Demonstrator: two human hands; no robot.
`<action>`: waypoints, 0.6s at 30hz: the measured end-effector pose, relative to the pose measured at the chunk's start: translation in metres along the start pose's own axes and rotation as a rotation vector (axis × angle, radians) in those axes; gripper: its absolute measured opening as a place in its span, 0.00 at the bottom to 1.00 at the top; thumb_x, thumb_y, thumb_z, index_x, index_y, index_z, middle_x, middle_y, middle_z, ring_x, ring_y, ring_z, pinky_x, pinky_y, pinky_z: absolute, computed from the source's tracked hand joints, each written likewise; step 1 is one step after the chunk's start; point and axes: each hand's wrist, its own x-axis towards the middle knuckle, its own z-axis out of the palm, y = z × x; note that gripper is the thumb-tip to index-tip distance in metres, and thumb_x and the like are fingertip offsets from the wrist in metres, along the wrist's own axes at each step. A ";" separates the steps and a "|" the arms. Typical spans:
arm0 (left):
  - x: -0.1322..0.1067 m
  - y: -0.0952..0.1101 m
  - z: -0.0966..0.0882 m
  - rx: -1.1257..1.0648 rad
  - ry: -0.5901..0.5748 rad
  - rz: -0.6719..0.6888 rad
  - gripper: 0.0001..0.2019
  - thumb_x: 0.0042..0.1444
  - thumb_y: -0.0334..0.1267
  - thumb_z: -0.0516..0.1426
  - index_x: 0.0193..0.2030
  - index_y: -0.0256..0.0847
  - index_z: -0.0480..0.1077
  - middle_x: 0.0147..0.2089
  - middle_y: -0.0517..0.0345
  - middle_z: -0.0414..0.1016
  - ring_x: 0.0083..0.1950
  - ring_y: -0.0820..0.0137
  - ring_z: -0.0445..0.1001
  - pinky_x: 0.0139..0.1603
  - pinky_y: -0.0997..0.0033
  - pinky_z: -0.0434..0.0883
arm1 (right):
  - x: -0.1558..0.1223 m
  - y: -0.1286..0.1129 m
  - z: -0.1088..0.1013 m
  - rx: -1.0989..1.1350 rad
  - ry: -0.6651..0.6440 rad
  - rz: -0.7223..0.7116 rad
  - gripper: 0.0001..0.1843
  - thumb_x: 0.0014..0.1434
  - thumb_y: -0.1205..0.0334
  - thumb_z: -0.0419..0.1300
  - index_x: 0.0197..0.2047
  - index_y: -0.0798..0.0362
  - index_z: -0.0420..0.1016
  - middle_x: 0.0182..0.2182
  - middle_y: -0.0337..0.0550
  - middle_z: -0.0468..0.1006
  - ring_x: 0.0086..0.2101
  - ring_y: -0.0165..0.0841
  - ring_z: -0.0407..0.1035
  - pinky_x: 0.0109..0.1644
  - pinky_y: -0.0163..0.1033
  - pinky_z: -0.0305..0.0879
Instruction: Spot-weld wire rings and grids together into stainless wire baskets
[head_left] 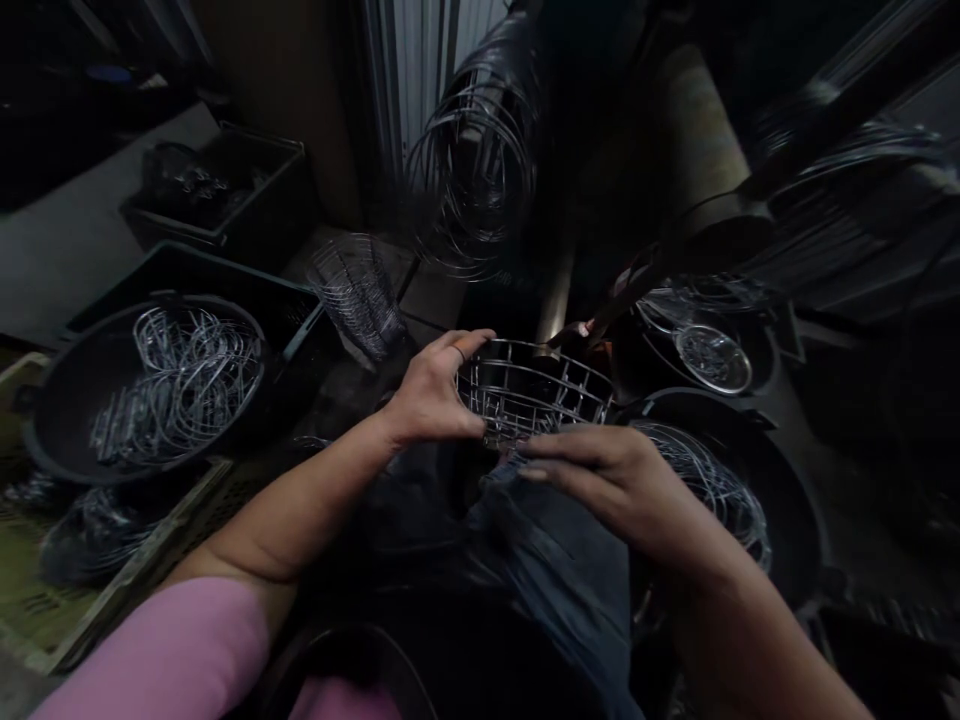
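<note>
A round wire basket [536, 385] with an open grid of metal wires is held in front of me over my lap. My left hand [439, 390] grips its left side, thumb below and fingers at the upper rim. My right hand [600, 465] is at the basket's near right edge, its fingers drawn together in a pinch. Whatever lies between those fingertips is too dark to make out. Just beyond the basket is a metal rod of a machine [555, 310], close to its far rim.
A black basin [56, 420] of bent wire pieces stands left, above a yellow crate [150, 560]. Stacked wire baskets [356, 285] stand behind my left hand. Another basin [795, 500] with wire rings is at right. Wire coils [480, 150] hang ahead, beside a thick machine cylinder [705, 130].
</note>
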 end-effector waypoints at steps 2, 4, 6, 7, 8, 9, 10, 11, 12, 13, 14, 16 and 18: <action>-0.007 0.007 0.004 0.062 -0.022 0.054 0.43 0.31 0.40 0.68 0.60 0.34 0.66 0.56 0.44 0.71 0.55 0.56 0.72 0.59 0.57 0.70 | 0.008 0.005 0.000 0.062 -0.054 0.101 0.09 0.61 0.61 0.61 0.36 0.53 0.82 0.31 0.40 0.81 0.32 0.34 0.76 0.35 0.33 0.70; -0.011 0.010 0.010 0.107 -0.028 0.082 0.43 0.33 0.43 0.67 0.60 0.31 0.66 0.55 0.41 0.71 0.55 0.55 0.72 0.58 0.55 0.70 | 0.010 0.009 0.001 -0.046 -0.071 0.148 0.09 0.61 0.62 0.60 0.36 0.52 0.83 0.31 0.40 0.82 0.33 0.35 0.76 0.35 0.35 0.70; -0.012 0.009 0.016 0.127 -0.030 0.088 0.43 0.33 0.44 0.67 0.60 0.32 0.66 0.54 0.41 0.71 0.54 0.54 0.72 0.58 0.54 0.70 | 0.006 0.009 0.005 -0.307 -0.040 0.152 0.10 0.60 0.65 0.59 0.40 0.50 0.82 0.35 0.41 0.82 0.35 0.36 0.76 0.38 0.37 0.70; -0.011 0.009 0.019 0.128 -0.031 0.086 0.42 0.33 0.44 0.67 0.60 0.32 0.66 0.54 0.42 0.71 0.54 0.54 0.72 0.58 0.53 0.70 | 0.002 0.008 0.007 -0.466 -0.016 0.143 0.12 0.59 0.67 0.60 0.44 0.51 0.81 0.38 0.42 0.82 0.37 0.38 0.76 0.39 0.38 0.70; -0.010 0.008 0.021 0.124 -0.031 0.080 0.42 0.34 0.44 0.66 0.60 0.34 0.66 0.54 0.43 0.71 0.54 0.54 0.72 0.58 0.53 0.70 | -0.002 0.006 0.011 -0.619 0.001 0.128 0.15 0.58 0.68 0.60 0.48 0.52 0.80 0.41 0.44 0.81 0.38 0.39 0.76 0.41 0.40 0.70; -0.009 0.008 0.022 0.114 -0.029 0.069 0.41 0.34 0.43 0.66 0.60 0.35 0.66 0.54 0.44 0.71 0.54 0.55 0.72 0.58 0.54 0.70 | -0.006 0.006 0.014 -0.749 0.009 0.108 0.18 0.58 0.69 0.59 0.51 0.53 0.78 0.43 0.47 0.81 0.39 0.41 0.75 0.42 0.41 0.70; -0.007 0.008 0.023 0.101 -0.029 0.054 0.41 0.33 0.41 0.66 0.60 0.35 0.66 0.54 0.45 0.71 0.54 0.56 0.72 0.58 0.54 0.70 | -0.009 0.007 0.016 -0.848 0.019 0.079 0.20 0.57 0.70 0.59 0.54 0.55 0.76 0.45 0.48 0.80 0.40 0.41 0.75 0.43 0.42 0.70; -0.005 0.008 0.025 0.084 -0.029 0.035 0.41 0.33 0.39 0.65 0.60 0.36 0.66 0.54 0.45 0.71 0.54 0.56 0.72 0.58 0.55 0.70 | -0.011 0.008 0.018 -0.915 0.033 0.048 0.21 0.57 0.70 0.58 0.55 0.57 0.75 0.45 0.50 0.80 0.40 0.42 0.75 0.43 0.43 0.70; -0.003 0.008 0.026 0.063 -0.032 0.015 0.41 0.32 0.38 0.65 0.60 0.36 0.66 0.55 0.46 0.71 0.55 0.56 0.72 0.58 0.56 0.70 | -0.013 0.012 0.019 -0.954 0.056 0.015 0.21 0.58 0.71 0.57 0.55 0.57 0.75 0.46 0.50 0.80 0.40 0.41 0.75 0.43 0.43 0.69; -0.002 0.008 0.027 0.040 -0.036 -0.006 0.42 0.32 0.37 0.65 0.60 0.36 0.66 0.55 0.46 0.70 0.55 0.57 0.72 0.59 0.56 0.70 | -0.014 0.016 0.019 -0.968 0.091 -0.021 0.20 0.58 0.71 0.57 0.54 0.57 0.75 0.45 0.49 0.80 0.39 0.41 0.75 0.43 0.43 0.69; 0.000 0.008 0.028 0.018 -0.039 -0.026 0.42 0.32 0.37 0.65 0.60 0.36 0.66 0.56 0.46 0.70 0.56 0.57 0.72 0.59 0.57 0.70 | -0.014 0.021 0.018 -0.966 0.136 -0.060 0.19 0.58 0.72 0.56 0.52 0.57 0.76 0.44 0.48 0.80 0.39 0.40 0.75 0.42 0.42 0.69; 0.004 0.008 0.030 -0.020 -0.044 -0.057 0.42 0.32 0.37 0.66 0.60 0.37 0.66 0.57 0.46 0.69 0.57 0.56 0.72 0.60 0.57 0.70 | -0.013 0.031 0.014 -0.939 0.230 -0.145 0.17 0.59 0.72 0.54 0.50 0.56 0.78 0.41 0.47 0.81 0.37 0.39 0.75 0.40 0.42 0.67; 0.009 0.007 0.033 -0.047 -0.048 -0.074 0.42 0.31 0.36 0.66 0.60 0.38 0.66 0.57 0.47 0.69 0.57 0.56 0.71 0.60 0.58 0.70 | -0.011 0.039 0.010 -0.898 0.290 -0.216 0.17 0.60 0.72 0.53 0.48 0.56 0.78 0.38 0.46 0.82 0.36 0.38 0.75 0.39 0.41 0.67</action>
